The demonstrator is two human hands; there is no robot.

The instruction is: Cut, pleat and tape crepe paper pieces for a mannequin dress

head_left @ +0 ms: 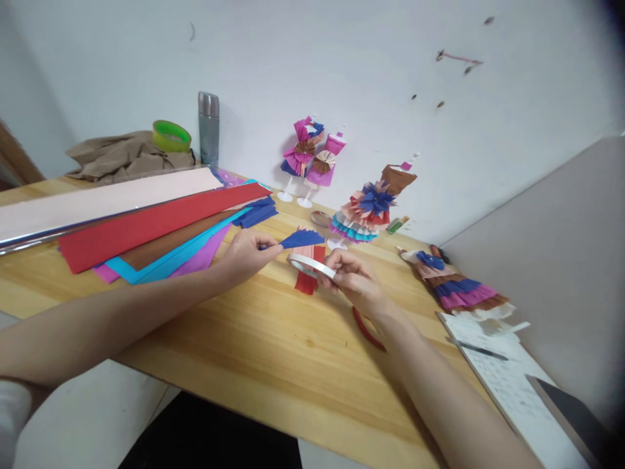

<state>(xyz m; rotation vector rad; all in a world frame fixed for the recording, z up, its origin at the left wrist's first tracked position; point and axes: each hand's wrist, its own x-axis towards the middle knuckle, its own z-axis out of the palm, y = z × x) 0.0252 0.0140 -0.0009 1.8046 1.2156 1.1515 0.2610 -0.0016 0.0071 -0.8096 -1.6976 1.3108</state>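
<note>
My left hand (251,253) pinches the narrow end of a pleated blue crepe paper fan (305,238), its wide end spread to the right. In my right hand (352,277) is a roll of white tape (312,265), held by its right edge between thumb and fingers. The roll is just below the fan; whether they touch is unclear. Behind the roll lies a red piece of crepe paper (306,284) with pink paper above it. A red ring-shaped piece (367,330), perhaps a scissors handle, is partly hidden by my right forearm.
Folded crepe paper sheets (161,225) cover the left of the table. Three small dress forms, one in a ruffled paper dress (364,212), stand at the back. Another paper dress (463,286), a written sheet (508,378) with a pen and a bottle (209,130) are around.
</note>
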